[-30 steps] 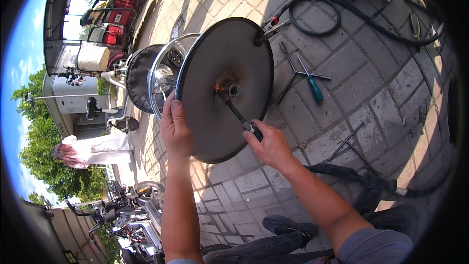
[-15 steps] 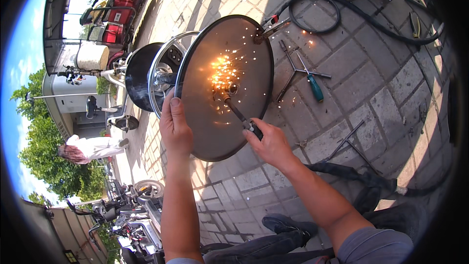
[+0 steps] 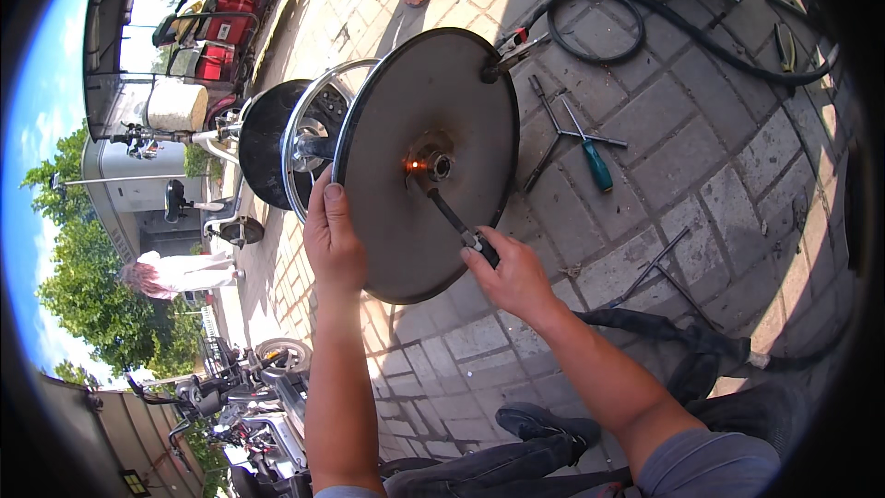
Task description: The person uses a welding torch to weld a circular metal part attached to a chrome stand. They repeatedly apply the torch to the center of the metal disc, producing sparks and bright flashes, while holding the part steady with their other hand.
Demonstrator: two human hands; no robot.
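Currently, the left hand [image 3: 335, 238] clasps the dark disc [image 3: 385, 166], at twelve o'clock, on its eight-o'clock side, while the right hand [image 3: 513, 267], wrapped around the tool [image 3: 453, 213] at five o'clock, could scorch it by slipping.

1 head-worn fisheye camera looks down at 2 hands [image 3: 334, 240] [image 3: 514, 275] from near above.

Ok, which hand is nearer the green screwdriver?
Right. In the picture, the right hand is below-left of the screwdriver; the left hand is farther left, on the disc.
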